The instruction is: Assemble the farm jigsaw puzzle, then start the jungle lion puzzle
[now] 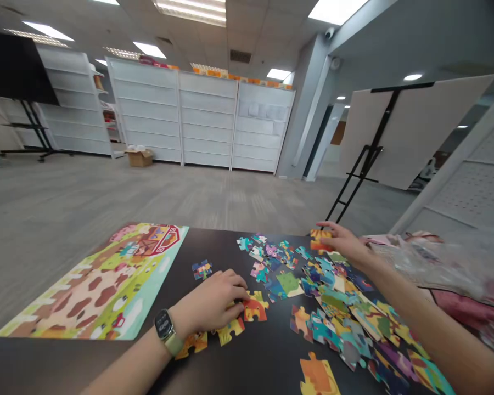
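My left hand [220, 299], with a watch at the wrist, rests on the dark table with fingers bent. Its thumb and forefinger close on the left edge of a red-and-yellow puzzle piece [255, 307]. Partly under this hand lie a yellow puzzle piece [231, 331] and an orange-yellow puzzle piece [194, 344]. At the table's far right, my right hand [342, 241] pinches an orange striped puzzle piece [320, 241]. Below that hand spreads a heap of mixed puzzle pieces [337, 299]. One orange puzzle piece [319, 376] lies apart near the front.
A farm-scene puzzle [102, 285] covers the table's left side. A small blue-purple piece [201, 269] lies between it and the heap. Clear plastic packaging and a pink bag [461, 299] sit at the right edge. An easel board [411, 131] stands behind.
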The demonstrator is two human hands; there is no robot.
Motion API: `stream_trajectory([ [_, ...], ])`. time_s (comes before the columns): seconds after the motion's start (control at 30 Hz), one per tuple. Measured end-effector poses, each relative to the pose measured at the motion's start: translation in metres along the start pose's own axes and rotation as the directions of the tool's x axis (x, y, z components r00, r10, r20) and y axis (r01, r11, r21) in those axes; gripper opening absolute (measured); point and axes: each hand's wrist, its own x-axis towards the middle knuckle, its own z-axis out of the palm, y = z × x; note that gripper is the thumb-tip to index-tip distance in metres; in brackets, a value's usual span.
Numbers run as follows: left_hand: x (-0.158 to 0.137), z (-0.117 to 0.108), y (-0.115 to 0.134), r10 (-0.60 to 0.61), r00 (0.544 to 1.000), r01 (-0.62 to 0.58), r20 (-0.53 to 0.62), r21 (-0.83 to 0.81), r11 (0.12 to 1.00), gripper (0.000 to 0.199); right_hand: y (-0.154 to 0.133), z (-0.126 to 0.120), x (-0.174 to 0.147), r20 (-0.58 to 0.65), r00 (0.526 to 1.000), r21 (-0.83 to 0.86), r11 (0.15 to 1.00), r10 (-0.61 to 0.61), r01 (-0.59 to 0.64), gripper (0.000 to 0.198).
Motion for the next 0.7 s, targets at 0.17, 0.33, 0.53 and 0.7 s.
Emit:
stream_trajectory([
  [0.17, 0.001, 0.003, -0.002, -0.058, 0.996, 0.058, -0.073, 0.006, 0.998, 0.018, -0.030, 0.085, -0.077, 0.379, 0.904, 0.577, 0.814, -0.196, -0.065, 0.046],
  [0.33, 0.003, 0.005, -0.003, -0.091, 0.995, 0.090, -0.047, -0.023, 0.996, 0.020, -0.032, 0.115, -0.100, 0.476, 0.863, 0.478, 0.873, -0.167, -0.095, 0.047],
  [0.53, 0.004, 0.007, -0.001, -0.117, 0.993, 0.116, -0.019, -0.052, 0.992, 0.028, -0.029, 0.110, -0.105, 0.573, 0.806, 0.374, 0.923, -0.151, -0.093, 0.046],
  [0.7, 0.003, 0.005, -0.003, -0.097, 0.995, 0.097, 0.011, -0.072, 0.993, 0.036, -0.031, 0.109, -0.109, 0.549, 0.824, 0.340, 0.938, -0.143, -0.063, 0.040],
])
